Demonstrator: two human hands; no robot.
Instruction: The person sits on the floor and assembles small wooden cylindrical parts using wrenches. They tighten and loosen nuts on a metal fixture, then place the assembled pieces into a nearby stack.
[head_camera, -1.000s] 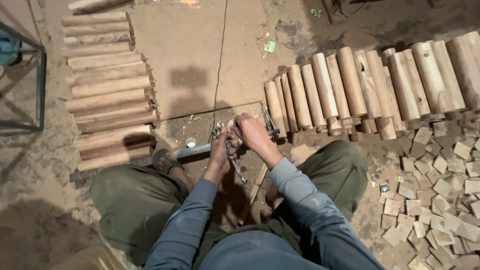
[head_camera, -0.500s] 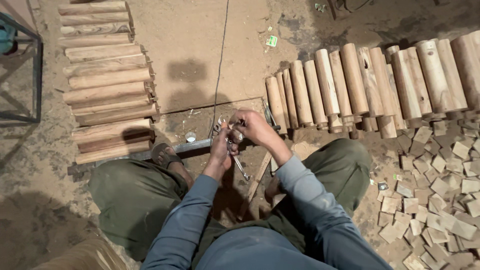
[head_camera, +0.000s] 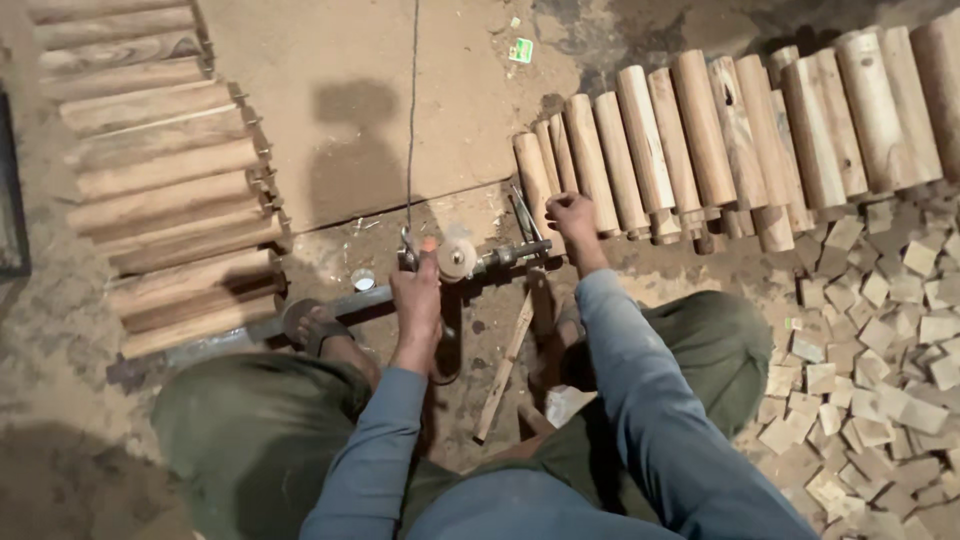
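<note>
A small metal lathe-like fixture with a pale round wooden disc is gripped on the dirt floor by the left hand, fingers curled shut around it; the right hand is held half-closed at the fixture's far end, beside rows of turned cylindrical wooden billets.

A small lathe sits on the floor between the person's knees. A stack of wooden billets lies left, a row of turned wooden cylinders right behind, wood offcuts right
</note>
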